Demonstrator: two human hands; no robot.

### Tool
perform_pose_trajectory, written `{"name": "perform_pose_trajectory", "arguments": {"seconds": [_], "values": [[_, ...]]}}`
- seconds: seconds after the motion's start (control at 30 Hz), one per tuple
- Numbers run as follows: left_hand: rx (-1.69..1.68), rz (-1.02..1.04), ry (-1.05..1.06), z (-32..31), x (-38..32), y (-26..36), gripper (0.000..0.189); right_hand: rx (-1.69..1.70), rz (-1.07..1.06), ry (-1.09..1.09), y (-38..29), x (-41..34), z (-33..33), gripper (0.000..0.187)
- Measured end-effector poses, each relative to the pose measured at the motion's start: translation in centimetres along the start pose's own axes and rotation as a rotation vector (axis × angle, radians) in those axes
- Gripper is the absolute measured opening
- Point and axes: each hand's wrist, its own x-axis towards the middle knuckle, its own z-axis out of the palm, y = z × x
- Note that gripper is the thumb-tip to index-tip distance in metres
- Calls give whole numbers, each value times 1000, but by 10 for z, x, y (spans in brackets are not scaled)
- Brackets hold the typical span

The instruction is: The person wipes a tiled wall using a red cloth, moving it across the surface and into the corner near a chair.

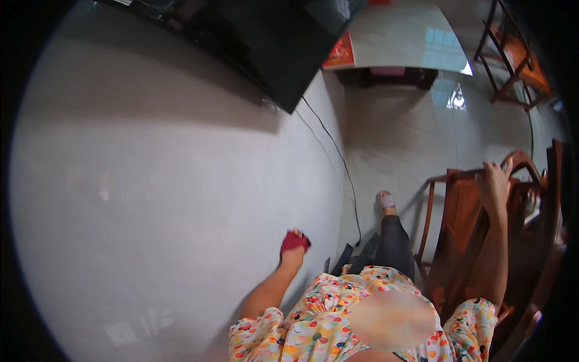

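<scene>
My left hand is closed around a crumpled dark red cloth, in front of the glossy pale wall. Whether the cloth touches the wall I cannot tell. On the other side, my right hand grips the top of a brown wooden armchair beside its curved rail. The forearm hides part of the seat and back. Between the two hands, one foot in a light sandal stands on the shiny floor.
A black flat-screen television juts from the wall above. Its dark cable hangs down towards the floor. Beyond lies a pale-topped table with a red printed item. Another wooden chair stands at the far right.
</scene>
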Motion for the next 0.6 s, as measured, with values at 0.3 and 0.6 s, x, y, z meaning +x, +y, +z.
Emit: {"name": "perform_pose_trajectory", "arguments": {"seconds": [0.3, 0.6], "values": [[-208, -422, 309, -165, 167, -90, 28, -106, 26, 17, 6, 6, 12, 33], [-610, -284, 562, 46, 89, 0, 24, 123, -3, -58, 12, 20, 23, 37]]}}
